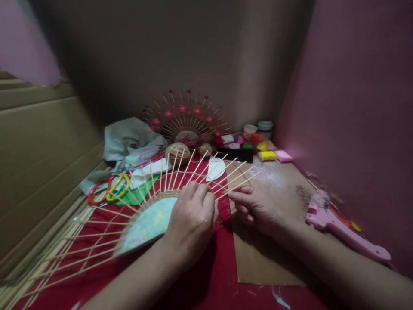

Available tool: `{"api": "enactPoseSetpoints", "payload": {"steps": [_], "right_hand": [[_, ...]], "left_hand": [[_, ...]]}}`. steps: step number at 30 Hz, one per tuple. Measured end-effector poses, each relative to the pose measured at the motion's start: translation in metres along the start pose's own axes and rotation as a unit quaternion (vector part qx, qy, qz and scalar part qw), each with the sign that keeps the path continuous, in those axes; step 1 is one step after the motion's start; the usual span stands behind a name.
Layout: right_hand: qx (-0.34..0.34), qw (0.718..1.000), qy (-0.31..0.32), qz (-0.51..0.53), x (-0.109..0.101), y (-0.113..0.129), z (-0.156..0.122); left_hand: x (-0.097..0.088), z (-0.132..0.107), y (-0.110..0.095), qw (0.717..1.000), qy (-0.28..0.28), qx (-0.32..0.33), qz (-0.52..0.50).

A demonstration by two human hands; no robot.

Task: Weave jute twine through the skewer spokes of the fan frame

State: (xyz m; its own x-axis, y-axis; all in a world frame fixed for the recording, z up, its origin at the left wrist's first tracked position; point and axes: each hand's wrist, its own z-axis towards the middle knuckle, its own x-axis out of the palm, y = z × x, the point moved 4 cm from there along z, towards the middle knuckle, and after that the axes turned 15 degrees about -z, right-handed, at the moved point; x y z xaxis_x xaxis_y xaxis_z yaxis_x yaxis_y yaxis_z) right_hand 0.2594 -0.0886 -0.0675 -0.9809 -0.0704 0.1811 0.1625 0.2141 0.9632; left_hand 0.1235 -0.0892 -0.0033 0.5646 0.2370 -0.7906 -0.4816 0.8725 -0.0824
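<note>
A half-round fan frame of thin bamboo sticks [179, 165] spreads in front of me, with a pale blue-green panel [150, 224] at its centre. Woven twine edges the panel, and another strand runs across the sticks farther out. My left hand [195, 219] is closed around the fan's right part, hiding the sticks' bases there. Beside the rightmost sticks, my right hand [254, 206] pinches a thin strand that looks like twine between thumb and forefinger. Balls of twine [178, 153] lie behind the fan.
Scissors [118, 187] with red and yellow handles lie left, near loose sticks [54, 258]. A pink glue gun [348, 237] rests right of the cardboard sheet [258, 262]. Behind are a flowered fan [182, 113], clay packets [267, 156] and small tubs [265, 127]. Walls close in the sides.
</note>
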Motion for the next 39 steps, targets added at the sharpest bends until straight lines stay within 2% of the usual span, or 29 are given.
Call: {"api": "enactPoseSetpoints", "payload": {"steps": [5, 9, 11, 14, 16, 18, 22, 24, 31, 34, 39], "right_hand": [[0.002, 1.0, 0.02, 0.002, 0.0, -0.004, -0.001], [0.003, 1.0, 0.009, -0.012, -0.001, -0.006, -0.002], [0.004, 1.0, -0.005, -0.023, -0.003, -0.006, -0.002], [0.018, 0.999, -0.021, -0.031, -0.004, -0.007, -0.002], [0.029, 0.999, -0.024, -0.029, -0.004, -0.007, -0.003], [0.035, 0.999, -0.022, -0.023, -0.004, -0.007, -0.004], [0.029, 0.999, -0.022, -0.028, -0.003, -0.006, -0.005], [0.028, 0.999, -0.021, -0.036, -0.003, -0.006, -0.005], [0.021, 0.999, -0.014, -0.032, -0.002, -0.006, -0.006], [0.023, 0.998, -0.022, -0.045, -0.003, -0.007, -0.007], [0.027, 0.998, -0.029, -0.057, -0.004, -0.008, -0.008]], "left_hand": [[0.005, -0.003, -0.002, 1.0, -0.002, 0.005, 0.017], [0.006, -0.008, -0.002, 1.0, -0.004, 0.008, 0.013], [0.002, -0.011, -0.006, 1.0, -0.024, 0.013, 0.004], [0.0, -0.02, -0.021, 0.994, -0.029, 0.085, -0.061], [0.006, -0.027, -0.033, 0.98, 0.023, 0.142, -0.139], [0.013, -0.031, -0.038, 0.967, 0.056, 0.112, -0.222], [0.028, -0.037, -0.033, 0.932, 0.09, -0.019, -0.351], [0.032, -0.039, -0.029, 0.916, 0.105, -0.074, -0.38], [0.038, -0.042, -0.025, 0.876, 0.164, -0.204, -0.406], [0.039, -0.043, -0.026, 0.857, 0.187, -0.213, -0.431], [0.036, -0.042, -0.03, 0.832, 0.202, -0.159, -0.492]]}}
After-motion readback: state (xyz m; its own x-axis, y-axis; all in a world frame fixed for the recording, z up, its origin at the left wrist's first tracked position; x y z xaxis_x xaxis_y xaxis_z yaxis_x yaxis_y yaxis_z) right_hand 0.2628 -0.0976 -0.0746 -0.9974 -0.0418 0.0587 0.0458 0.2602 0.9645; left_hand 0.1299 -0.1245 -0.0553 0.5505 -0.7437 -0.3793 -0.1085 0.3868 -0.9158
